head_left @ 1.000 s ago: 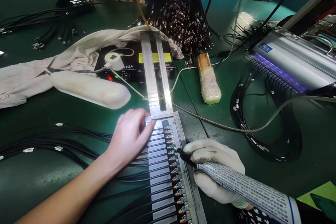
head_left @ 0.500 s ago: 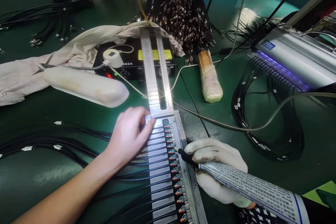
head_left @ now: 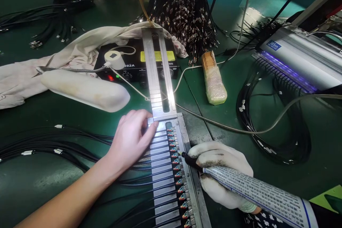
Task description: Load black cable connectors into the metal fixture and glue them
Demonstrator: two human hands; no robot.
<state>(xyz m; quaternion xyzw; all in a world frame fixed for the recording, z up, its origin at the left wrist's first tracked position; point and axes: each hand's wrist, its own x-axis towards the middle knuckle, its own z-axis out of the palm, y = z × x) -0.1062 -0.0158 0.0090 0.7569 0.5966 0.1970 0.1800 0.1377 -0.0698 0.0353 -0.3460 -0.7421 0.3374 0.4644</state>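
A long metal fixture [head_left: 163,189] runs down the middle, with several black cables [head_left: 139,182] lying across it in a row. Their ends are small metal connectors with exposed coloured wires [head_left: 178,168]. My bare left hand [head_left: 135,131] is closed at the fixture's left edge, thumb on top near the joint with the slotted upper plate [head_left: 150,67]; its other fingertips are partly hidden. In a white glove, my right hand [head_left: 224,171] grips a labelled glue syringe [head_left: 256,187] with a black nozzle. Its thin tip is at one connector mid-row, though exact contact is unclear.
Behind the slotted plate stands a black control box [head_left: 128,65]. A white padded lamp-like arm [head_left: 88,91] is at left, a wrapped block [head_left: 214,82] at right. Further right are a purple-lit UV lamp [head_left: 301,60] and coiled cables [head_left: 272,149]. A big cable bundle [head_left: 184,17] lies behind.
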